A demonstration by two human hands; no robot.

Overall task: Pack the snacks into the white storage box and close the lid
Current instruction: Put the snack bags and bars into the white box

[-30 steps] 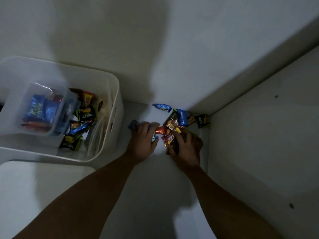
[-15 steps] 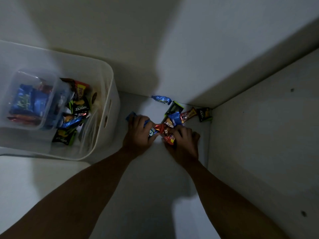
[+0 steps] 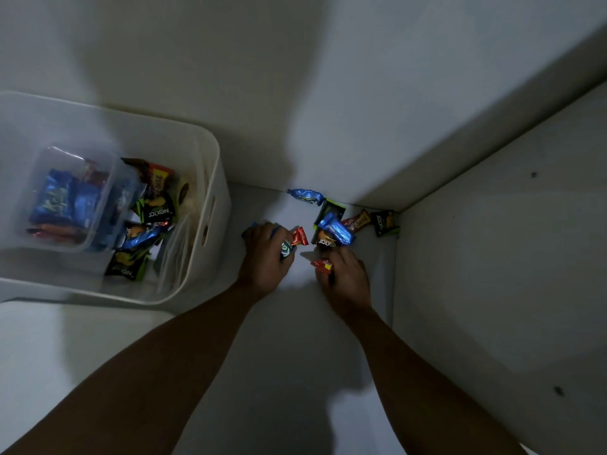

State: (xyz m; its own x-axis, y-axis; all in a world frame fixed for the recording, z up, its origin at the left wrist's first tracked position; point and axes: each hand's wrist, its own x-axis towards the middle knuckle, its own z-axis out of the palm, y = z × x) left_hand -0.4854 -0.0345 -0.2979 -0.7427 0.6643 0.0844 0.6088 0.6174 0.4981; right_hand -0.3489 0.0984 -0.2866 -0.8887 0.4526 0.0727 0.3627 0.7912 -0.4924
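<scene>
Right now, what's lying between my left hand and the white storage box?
Head view: only bare surface between the left hand and the white storage box, besides a blue wrapper edge under the hand.

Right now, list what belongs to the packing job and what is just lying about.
Job:
- box
- packed snacks inside it
- loose snacks on the floor
- left hand, gripping a blue packet
- right hand, gripping a red packet

Lying about:
- clear tub and clear bag, both inside the box
- white slab at lower left; I cannot tell if it is the lid
</scene>
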